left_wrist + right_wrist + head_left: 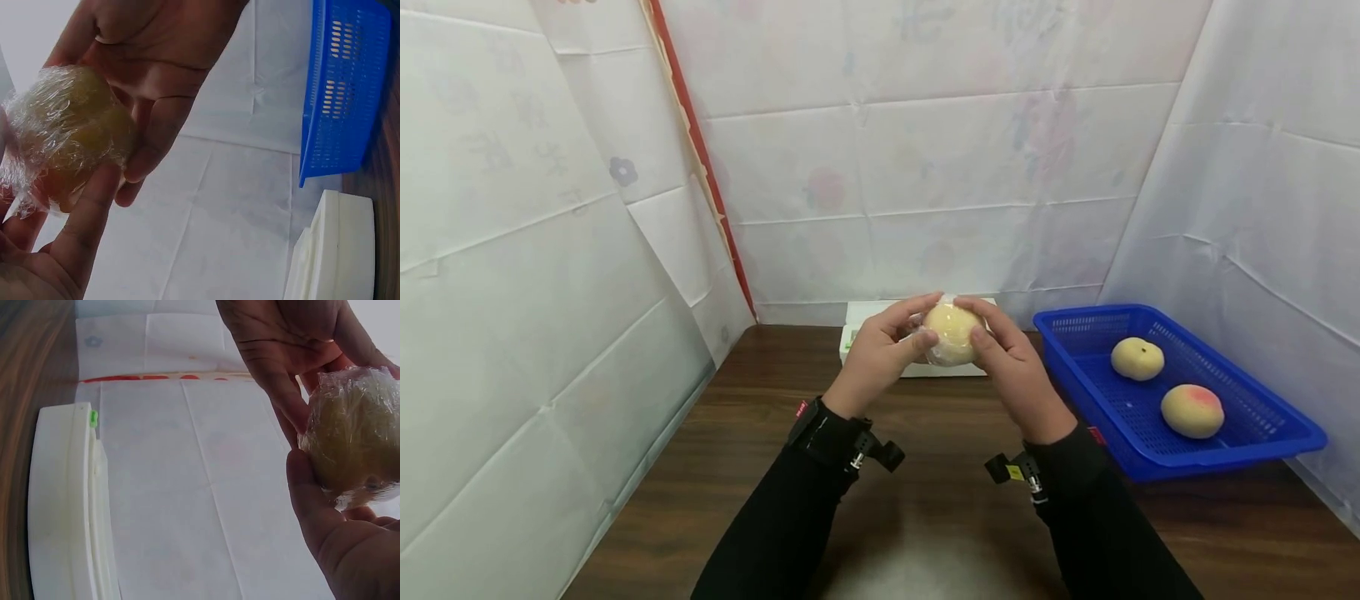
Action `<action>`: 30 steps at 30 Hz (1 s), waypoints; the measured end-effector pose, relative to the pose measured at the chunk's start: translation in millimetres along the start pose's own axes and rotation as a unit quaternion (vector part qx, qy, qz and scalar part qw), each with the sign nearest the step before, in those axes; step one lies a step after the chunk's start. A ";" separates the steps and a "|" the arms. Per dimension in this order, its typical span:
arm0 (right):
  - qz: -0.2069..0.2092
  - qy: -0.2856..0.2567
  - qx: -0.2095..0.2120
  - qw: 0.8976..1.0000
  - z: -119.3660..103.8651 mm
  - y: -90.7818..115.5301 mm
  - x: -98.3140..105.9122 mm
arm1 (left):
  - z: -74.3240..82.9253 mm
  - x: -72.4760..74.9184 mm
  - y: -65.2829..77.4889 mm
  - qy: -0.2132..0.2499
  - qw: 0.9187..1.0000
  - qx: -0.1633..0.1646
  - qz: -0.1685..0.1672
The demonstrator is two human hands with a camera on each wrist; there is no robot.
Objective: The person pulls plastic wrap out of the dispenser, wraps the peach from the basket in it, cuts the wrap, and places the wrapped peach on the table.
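Observation:
A peach (952, 327) wrapped in clear cling film is held up in front of me, above the table. My left hand (880, 354) grips its left side, thumb in front and fingers over the top. On the other side my right hand (1018, 375) holds it in the same way. Wrinkled film (56, 119) covers the peach in the left wrist view, with a loose bunched edge at the lower left. Behind the hands lies a long white box (59, 506) with a small green slider (94, 419), partly hidden in the head view.
A blue plastic basket (1082, 408) stands on the right of the brown wooden table (745, 442). Inside it lie two unwrapped peaches, a pale one (1137, 358) and a pink-blushed one (1192, 411). White sheeting (940, 158) walls off the back and both sides.

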State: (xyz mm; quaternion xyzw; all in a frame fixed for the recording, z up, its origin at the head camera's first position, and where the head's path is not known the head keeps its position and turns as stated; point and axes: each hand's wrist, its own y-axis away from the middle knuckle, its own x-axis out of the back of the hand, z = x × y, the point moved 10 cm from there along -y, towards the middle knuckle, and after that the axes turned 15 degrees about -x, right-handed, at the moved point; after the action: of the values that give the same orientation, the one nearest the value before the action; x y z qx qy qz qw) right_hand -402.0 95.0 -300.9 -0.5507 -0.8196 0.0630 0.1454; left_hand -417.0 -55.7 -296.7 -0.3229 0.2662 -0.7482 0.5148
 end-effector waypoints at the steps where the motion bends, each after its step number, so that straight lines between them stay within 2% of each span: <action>1: 0.001 0.008 0.000 1.000 0.3 0.0 0.0 | 1.1 -0.2 -0.2 -0.004 1.000 -0.004 -0.001; 4: 0.006 0.050 -0.008 0.999 2.8 -0.7 -0.7 | 6.4 -0.2 -0.3 -0.051 0.998 -0.020 -0.009; 7: 0.021 0.107 -0.003 0.994 2.8 -2.0 -1.5 | 12.4 0.3 -0.6 -0.109 0.993 -0.036 -0.017; 9: 0.032 0.119 -0.005 0.992 2.0 -2.2 -0.7 | 14.8 1.8 -0.3 -0.129 0.991 -0.035 -0.012; 12: 0.045 0.101 -0.013 0.994 -0.3 -2.0 2.2 | 14.8 4.8 0.0 -0.116 0.993 -0.023 0.002; 14: 0.043 0.069 -0.014 0.997 -1.6 -1.8 3.7 | 12.0 5.7 0.7 -0.097 0.995 -0.007 0.005; 17: 0.032 0.028 0.003 0.999 -4.7 -1.1 4.0 | 6.3 1.0 1.5 -0.039 0.999 0.014 -0.010; 21: 0.015 -0.007 0.023 1.000 -5.6 0.8 2.8 | 3.8 -6.2 1.1 0.019 0.999 0.028 -0.022; 22: 0.010 -0.005 0.026 1.000 -6.0 1.2 1.9 | 4.3 -6.5 0.6 0.018 0.999 0.025 -0.020; 24: 0.013 0.018 0.030 0.999 -6.7 1.7 1.6 | 5.1 -4.1 -0.1 -0.013 1.000 0.019 -0.012; 28: 0.050 0.100 0.054 0.992 -11.6 4.0 4.4 | 6.4 1.2 -0.4 -0.088 0.996 0.009 0.001; 30: 0.073 0.125 0.066 0.987 -14.1 4.9 7.4 | 6.7 1.5 -0.2 -0.099 0.995 0.006 -0.001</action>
State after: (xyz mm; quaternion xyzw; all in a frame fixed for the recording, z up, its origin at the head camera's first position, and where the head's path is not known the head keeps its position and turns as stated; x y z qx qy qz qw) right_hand -396.0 102.9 -287.5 -0.6020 -0.7466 0.0581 0.2772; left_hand -412.4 -57.5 -291.9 -0.3924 0.2090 -0.7145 0.5402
